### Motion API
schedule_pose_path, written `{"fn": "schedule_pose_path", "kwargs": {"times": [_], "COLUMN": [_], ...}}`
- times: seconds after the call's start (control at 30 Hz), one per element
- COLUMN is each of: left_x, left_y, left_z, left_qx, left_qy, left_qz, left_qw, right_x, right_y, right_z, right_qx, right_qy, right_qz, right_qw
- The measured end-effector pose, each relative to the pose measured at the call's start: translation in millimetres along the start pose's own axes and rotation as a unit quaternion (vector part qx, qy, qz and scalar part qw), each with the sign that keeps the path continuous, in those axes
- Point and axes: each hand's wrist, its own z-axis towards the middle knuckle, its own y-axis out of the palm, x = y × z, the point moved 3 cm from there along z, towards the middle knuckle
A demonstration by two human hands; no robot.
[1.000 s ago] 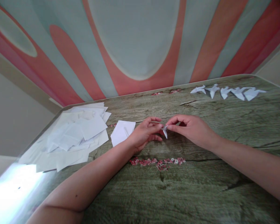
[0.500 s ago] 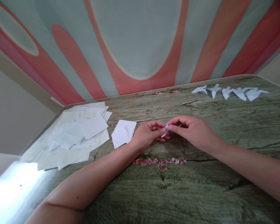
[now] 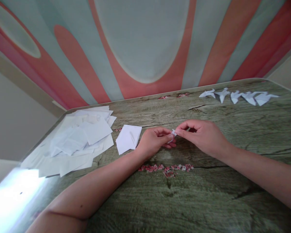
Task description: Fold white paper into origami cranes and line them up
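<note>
Head cam: both hands (image 3: pixel 153 141) pinch sm. wht paper (image 3: pixel 174 132), long axis approx. lower-L to upper-R, tip dir. unclear.

A coral-striped wall (image 3: pixel 147 48) stands behind the wood-grain table (image 3: pixel 247 126).

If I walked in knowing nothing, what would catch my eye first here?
Probably the bold coral-and-pale patterned wall rising behind the table. Next, at the centre, the left hand and right hand pinch a small folded white paper between them. Then five bird-like paper shapes lined up at the far right, opposite a messy paper pile on the left.
</note>
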Motion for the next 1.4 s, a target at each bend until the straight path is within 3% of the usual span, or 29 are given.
{"fn": "schedule_pose_path", "kwargs": {"times": [0.17, 0.4, 0.7, 0.97, 1.4], "left_x": [2.4, -0.5, -1.5, -1.9, -0.9], "left_y": [-3.4, -5.3, -3.9, -3.7, -3.5], "left_z": [-0.7, 1.1, 1.2, 1.4, 0.5], "left_qx": [0.011, -0.013, -0.026, -0.033, -0.011], "left_qy": [-0.020, -0.063, -0.078, -0.075, -0.075], "left_qz": [-0.020, -0.054, -0.058, -0.060, -0.067], "left_qw": [1.000, 0.996, 0.995, 0.995, 0.995], "right_x": [5.3, 7.1, 6.1, 3.2, -1.4], "right_y": [2.4, 5.7, 6.2, 5.8, 5.6], "right_z": [3.3, 4.0, 0.0, -2.9, -5.0], "right_qx": [-0.043, -0.040, 0.027, 0.044, 0.041], "right_qy": [0.000, -0.012, -0.127, -0.210, -0.234], "right_qz": [0.055, 0.041, -0.079, -0.121, -0.120], "right_qw": [0.998, 0.998, 0.988, 0.969, 0.964]}}
